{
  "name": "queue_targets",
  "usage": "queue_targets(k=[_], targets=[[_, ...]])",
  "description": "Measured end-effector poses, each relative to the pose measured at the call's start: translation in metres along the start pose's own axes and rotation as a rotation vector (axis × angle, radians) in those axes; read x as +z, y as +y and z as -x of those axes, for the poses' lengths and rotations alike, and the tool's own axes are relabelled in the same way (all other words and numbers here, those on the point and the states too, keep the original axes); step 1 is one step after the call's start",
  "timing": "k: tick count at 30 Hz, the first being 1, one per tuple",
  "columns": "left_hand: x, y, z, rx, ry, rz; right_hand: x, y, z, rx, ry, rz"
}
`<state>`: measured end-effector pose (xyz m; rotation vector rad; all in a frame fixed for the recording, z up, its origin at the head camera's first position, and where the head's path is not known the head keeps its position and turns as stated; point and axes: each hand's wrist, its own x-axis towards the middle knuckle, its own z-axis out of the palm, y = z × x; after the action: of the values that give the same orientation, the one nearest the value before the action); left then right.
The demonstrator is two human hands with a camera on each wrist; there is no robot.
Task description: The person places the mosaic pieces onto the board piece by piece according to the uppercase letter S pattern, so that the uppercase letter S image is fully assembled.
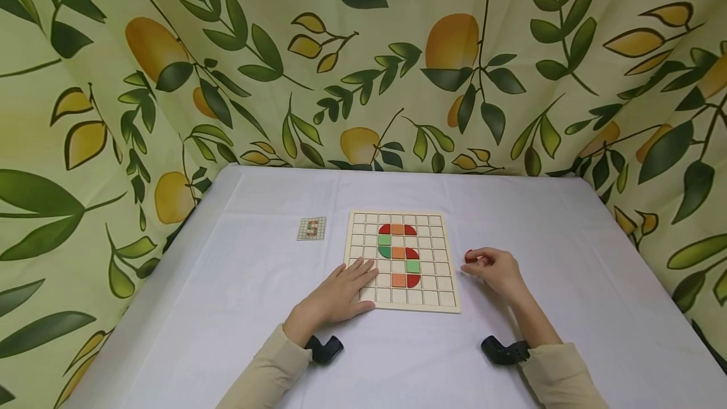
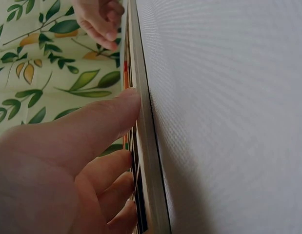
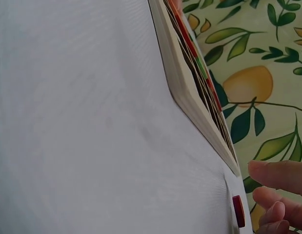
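A wooden grid board (image 1: pixel 434 297) lies on the cloth, its cells holding red, orange and green pieces in an S shape. My left hand (image 1: pixel 341 292) rests on the board's lower left part with fingers spread, its thumb at the near edge. In the left wrist view that thumb (image 2: pixel 114 109) touches the board's rim. Just right of the board, a small red piece (image 3: pixel 238 211) lies on the cloth. My right hand (image 1: pixel 500 272) is close beside it, thumb and fingers loosely bent. The right wrist view shows its fingers (image 3: pixel 280 175) apart, near the piece.
A small card (image 1: pixel 312 228) printed with an S pattern on a grid lies left of the board. White cloth (image 1: pixel 227 308) covers the table. A curtain (image 1: pixel 363 81) with leaves and yellow fruit hangs behind and at both sides. Black wrist devices (image 1: pixel 505 351) are worn on both arms.
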<state>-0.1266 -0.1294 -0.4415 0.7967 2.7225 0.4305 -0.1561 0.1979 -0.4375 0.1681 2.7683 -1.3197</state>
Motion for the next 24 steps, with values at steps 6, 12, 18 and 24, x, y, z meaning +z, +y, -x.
queue_targets(k=[6, 12, 18, 24], targets=[[-0.001, 0.0, 0.0, 0.014, 0.007, 0.003, -0.003, 0.004, -0.004, 0.036, 0.012, 0.017], [-0.001, -0.001, 0.001, 0.016, 0.007, 0.012, -0.005, 0.004, -0.006, 0.086, 0.017, 0.047], [-0.001, 0.0, 0.0, 0.016, 0.007, 0.005, -0.004, 0.007, -0.01, 0.133, 0.007, 0.071], [-0.001, -0.001, 0.0, 0.018, 0.009, 0.01, -0.002, 0.005, -0.014, 0.173, 0.003, 0.072]])
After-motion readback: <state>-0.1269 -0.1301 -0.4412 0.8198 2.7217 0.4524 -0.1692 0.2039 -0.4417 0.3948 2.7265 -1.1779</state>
